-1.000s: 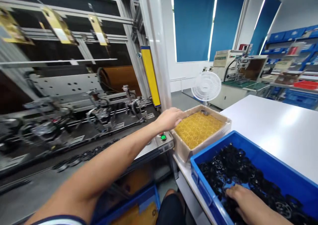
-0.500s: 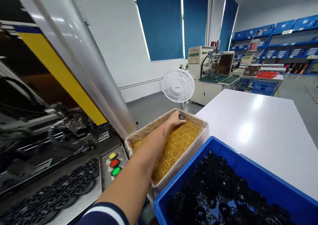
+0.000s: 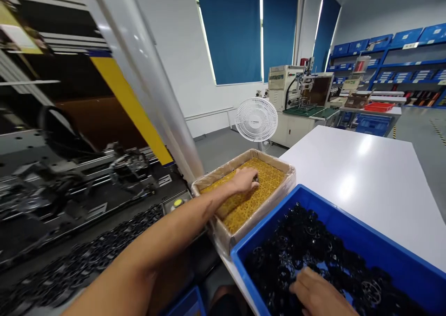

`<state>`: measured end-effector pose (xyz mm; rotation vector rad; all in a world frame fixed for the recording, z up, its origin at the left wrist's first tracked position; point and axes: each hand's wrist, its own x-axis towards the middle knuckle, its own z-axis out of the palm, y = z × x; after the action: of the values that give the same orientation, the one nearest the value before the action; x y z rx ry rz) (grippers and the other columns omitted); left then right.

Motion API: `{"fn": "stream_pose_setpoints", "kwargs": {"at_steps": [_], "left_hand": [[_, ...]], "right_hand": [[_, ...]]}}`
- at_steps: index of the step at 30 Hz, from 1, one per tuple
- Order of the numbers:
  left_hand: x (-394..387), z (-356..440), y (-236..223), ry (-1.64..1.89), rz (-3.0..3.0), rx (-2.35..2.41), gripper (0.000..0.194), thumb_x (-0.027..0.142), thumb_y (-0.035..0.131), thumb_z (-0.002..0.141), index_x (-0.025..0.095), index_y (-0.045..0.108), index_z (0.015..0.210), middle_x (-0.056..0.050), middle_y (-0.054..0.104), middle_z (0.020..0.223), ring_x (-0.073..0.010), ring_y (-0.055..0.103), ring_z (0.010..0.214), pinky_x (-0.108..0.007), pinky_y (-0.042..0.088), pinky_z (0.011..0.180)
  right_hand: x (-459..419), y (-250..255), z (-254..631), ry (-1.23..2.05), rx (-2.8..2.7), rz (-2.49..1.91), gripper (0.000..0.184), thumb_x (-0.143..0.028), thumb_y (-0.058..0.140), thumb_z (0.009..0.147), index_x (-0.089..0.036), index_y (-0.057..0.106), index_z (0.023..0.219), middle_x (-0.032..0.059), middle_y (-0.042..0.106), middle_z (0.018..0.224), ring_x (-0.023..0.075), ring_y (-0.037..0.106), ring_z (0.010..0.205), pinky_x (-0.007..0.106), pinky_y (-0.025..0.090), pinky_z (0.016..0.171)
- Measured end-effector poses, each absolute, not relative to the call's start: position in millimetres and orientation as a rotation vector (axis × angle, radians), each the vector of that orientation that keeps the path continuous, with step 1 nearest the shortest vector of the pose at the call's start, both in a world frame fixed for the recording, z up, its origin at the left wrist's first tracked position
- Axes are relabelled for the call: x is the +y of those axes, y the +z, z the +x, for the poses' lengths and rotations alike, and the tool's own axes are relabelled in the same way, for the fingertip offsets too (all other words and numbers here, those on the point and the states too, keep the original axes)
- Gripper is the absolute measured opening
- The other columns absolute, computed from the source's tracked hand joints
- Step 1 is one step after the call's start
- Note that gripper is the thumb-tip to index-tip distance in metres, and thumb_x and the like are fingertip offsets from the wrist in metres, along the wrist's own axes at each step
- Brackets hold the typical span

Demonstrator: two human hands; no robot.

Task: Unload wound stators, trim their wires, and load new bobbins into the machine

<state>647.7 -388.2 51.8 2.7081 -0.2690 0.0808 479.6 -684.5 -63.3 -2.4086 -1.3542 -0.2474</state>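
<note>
My left hand (image 3: 245, 180) is over a plastic-lined cardboard box (image 3: 240, 232), just above a yellow sheet (image 3: 266, 179) with a round lattice pattern. Its fingers are closed on a small dark round part (image 3: 256, 178), mostly hidden by the hand. My right hand (image 3: 317, 295) reaches into a blue bin (image 3: 348, 218) holding many black spoked wheel-like parts (image 3: 371, 290). Its fingers are curled together among these parts, and what they grip is hidden.
Left of the box stands a machine with a thick silver post (image 3: 156, 74), a yellow strip (image 3: 135, 114) and a heap of black rings (image 3: 104, 251). A white fan (image 3: 257, 121) is behind the box. A white table (image 3: 376, 176) extends right.
My left hand has moved from the box's far edge back toward its middle. My right hand has come into view inside the blue bin. The view has turned slightly left.
</note>
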Motion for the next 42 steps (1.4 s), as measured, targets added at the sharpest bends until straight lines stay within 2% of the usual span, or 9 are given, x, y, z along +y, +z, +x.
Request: {"fn": "stream_pose_setpoints", "kwargs": {"at_steps": [3,5,7,9,13,18,27,32,42], "left_hand": [[-387.4,562.5,79.8,0.236,2.56,-0.316,0.034,0.027,0.06,0.092,0.017,0.059,0.125,-0.01,0.064,0.117,-0.0206,0.06,0.106,-0.038,0.048,0.098],[-389.2,496.3,85.6,0.295,2.392,-0.32,0.033,0.029,0.055,0.095,0.021,0.059,0.126,-0.008,0.063,0.114,-0.0172,0.062,0.097,-0.032,0.052,0.089],[-393.7,431.8,78.1,0.261,1.916,-0.282,0.032,0.03,0.064,0.089,0.02,0.065,0.119,-0.008,0.063,0.109,-0.0161,0.062,0.088,-0.028,0.053,0.077],[-401.1,377.6,62.3,0.217,1.56,-0.209,0.037,0.028,0.078,0.077,0.02,0.07,0.112,-0.009,0.06,0.118,-0.0141,0.061,0.086,-0.026,0.053,0.073],[-419.9,312.4,35.8,0.152,1.245,-0.057,0.049,0.019,0.09,0.06,0.019,0.073,0.106,-0.009,0.068,0.113,-0.0066,0.06,0.071,-0.019,0.051,0.066],[-438.4,282.1,31.5,0.095,1.1,-0.006,0.055,0.017,0.092,0.056,0.017,0.073,0.107,-0.007,0.076,0.096,-0.0121,0.069,0.076,-0.024,0.057,0.075],[-455.0,260.7,18.4,0.249,1.078,-0.175,0.048,0.016,0.09,0.062,0.018,0.073,0.107,-0.009,0.078,0.104,-0.0189,0.074,0.093,-0.026,0.058,0.086],[-454.1,259.6,13.4,0.29,1.093,-0.182,0.049,0.013,0.088,0.064,0.018,0.073,0.11,-0.008,0.078,0.106,-0.0181,0.074,0.094,-0.024,0.057,0.087],[-455.1,263.7,9.8,0.156,0.994,-0.143,0.047,0.012,0.089,0.064,0.017,0.073,0.108,-0.007,0.079,0.101,-0.0179,0.074,0.094,-0.025,0.057,0.087]], "right_hand": [[-686.1,-42.1,474.8,-0.189,-1.334,-2.38,0.036,-0.006,0.054,0.076,-0.018,0.07,0.106,0.0107,0.075,0.104,0.0236,0.07,0.099,0.034,0.058,0.09],[-686.8,-33.8,474.5,-0.216,-1.338,-2.326,0.039,-0.006,0.052,0.078,-0.018,0.069,0.111,0.0127,0.073,0.11,0.0248,0.069,0.106,0.037,0.058,0.093],[-684.3,-26.2,475.8,-0.223,-1.335,-2.269,0.036,-0.005,0.05,0.08,-0.018,0.068,0.109,0.0114,0.073,0.105,0.023,0.07,0.101,0.037,0.059,0.091],[-677.3,-14.0,473.9,-0.272,-1.341,-2.22,0.03,-0.007,0.05,0.085,-0.019,0.067,0.107,0.01,0.072,0.1,0.0211,0.07,0.095,0.036,0.061,0.086],[-652.1,30.7,440.0,-0.488,-1.394,-2.038,0.024,-0.012,0.058,0.088,-0.018,0.062,0.111,0.0091,0.068,0.099,0.0204,0.067,0.094,0.034,0.06,0.081],[-620.6,72.8,363.0,-0.516,-1.515,-1.74,0.036,0.001,0.059,0.084,-0.015,0.059,0.116,0.0099,0.067,0.096,0.0204,0.064,0.094,0.036,0.057,0.082],[-627.5,59.9,338.2,-0.477,-1.54,-1.667,0.051,0.003,0.062,0.08,-0.016,0.054,0.128,0.0092,0.068,0.096,0.0217,0.065,0.092,0.038,0.058,0.079],[-628.7,63.4,347.9,-0.48,-1.588,-1.728,0.046,-0.002,0.063,0.083,-0.017,0.057,0.127,0.0115,0.062,0.106,0.0215,0.062,0.1,0.035,0.058,0.081],[-629.7,54.1,355.7,-0.501,-1.674,-1.723,0.045,-0.003,0.064,0.081,-0.008,0.056,0.125,0.0161,0.064,0.11,0.0253,0.062,0.105,0.042,0.057,0.087]]}}
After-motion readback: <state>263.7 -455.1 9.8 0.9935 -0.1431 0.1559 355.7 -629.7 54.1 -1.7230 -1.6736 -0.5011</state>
